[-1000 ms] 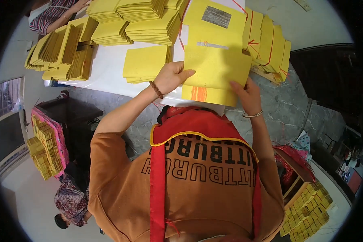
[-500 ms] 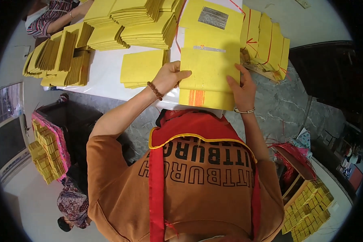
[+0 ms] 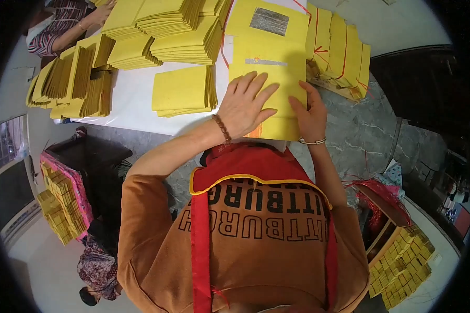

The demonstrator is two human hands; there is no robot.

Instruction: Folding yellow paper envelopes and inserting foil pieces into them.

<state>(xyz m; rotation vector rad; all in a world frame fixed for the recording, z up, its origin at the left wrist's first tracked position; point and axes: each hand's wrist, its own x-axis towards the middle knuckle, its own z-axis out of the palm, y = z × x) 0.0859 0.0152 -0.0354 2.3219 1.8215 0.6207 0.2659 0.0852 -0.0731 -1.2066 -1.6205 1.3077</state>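
Note:
A sheet of yellow paper (image 3: 269, 49) lies in front of me at the table's edge, with a silver rectangle at its far end, a thin silver strip midway and an orange patch by the near edge. My left hand (image 3: 245, 107) rests flat across its near part, fingers spread, partly covering the orange patch. At the right edge my right hand (image 3: 313, 112) grips the paper, thumb on top and index finger along the side; its other fingers are mostly hidden. Just left of the sheet sits a small stack of folded yellow paper (image 3: 180, 91).
More folded yellow stacks (image 3: 185, 41) cover the far left of the white table (image 3: 133, 101). Yellow bundles tied with red string (image 3: 342, 57) stand right of the sheet. A co-worker's arm (image 3: 70, 39) reaches in at far left. Stacked yellow bundles (image 3: 402, 266) lie behind me at right.
My left hand has left the paper's left edge and now lies flat on its face with fingers spread. The right hand stays at the right edge.

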